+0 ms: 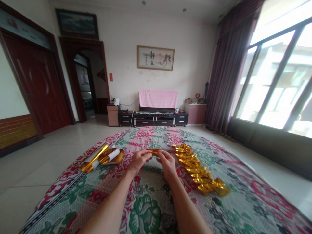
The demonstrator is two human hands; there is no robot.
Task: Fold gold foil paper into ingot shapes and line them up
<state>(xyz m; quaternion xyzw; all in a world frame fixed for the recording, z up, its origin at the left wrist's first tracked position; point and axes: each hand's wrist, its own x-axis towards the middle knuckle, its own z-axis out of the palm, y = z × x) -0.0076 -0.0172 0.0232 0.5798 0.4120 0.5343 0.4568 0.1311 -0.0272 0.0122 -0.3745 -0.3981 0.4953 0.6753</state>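
Between my two hands, over the middle of the cloth, is a small folded strip of gold foil paper (155, 152). My left hand (139, 160) pinches its left end between thumb and fingers. Its right end is pinched the same way by my right hand (167, 161). To the right, a row of several folded gold foil ingots (195, 169) runs toward me in a slanting line. Left of my hands lie curled sheets of gold foil paper (97, 157), white on their reverse side.
A flowered cloth (146, 211) in red, green and grey covers the surface before me. Beyond it stands a low black cabinet (154, 121) with a pink cloth (158, 98) draped above. A purple curtain (225, 68) hangs beside the window; red doors are at left.
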